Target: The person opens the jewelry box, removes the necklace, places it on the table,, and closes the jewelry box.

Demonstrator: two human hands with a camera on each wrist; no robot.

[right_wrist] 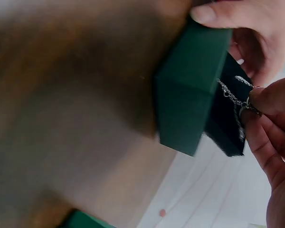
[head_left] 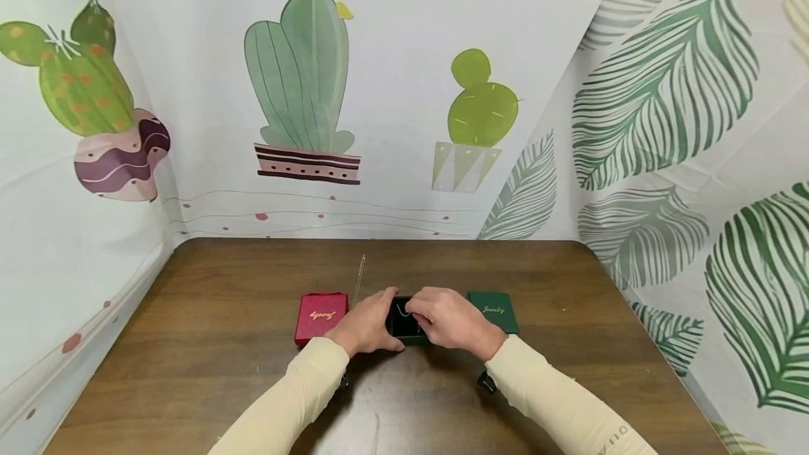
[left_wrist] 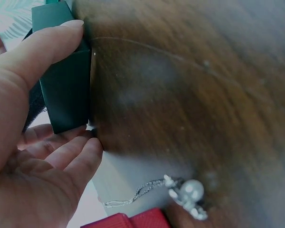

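Observation:
My left hand (head_left: 366, 321) grips a small dark green jewelry box (left_wrist: 66, 95) at its left end, the thumb on the near side and the fingers spread along the far side. Inside the box is a black padded insert (right_wrist: 223, 133), standing tilted in the right wrist view. With thumb and fingertips, my right hand (head_left: 451, 318) pinches a silver chain necklace (right_wrist: 230, 97) at the insert. Part of the chain lies across the black surface; the rest is hidden behind the fingers.
A red jewelry box (head_left: 321, 318) with gold lettering lies left of my left hand. Behind it, a thin necklace chain (head_left: 360, 276) stretches over the wooden table (head_left: 240, 286), its pearl pendant (left_wrist: 192, 191) near the red box. A green lid (head_left: 493, 311) lies right of my right hand.

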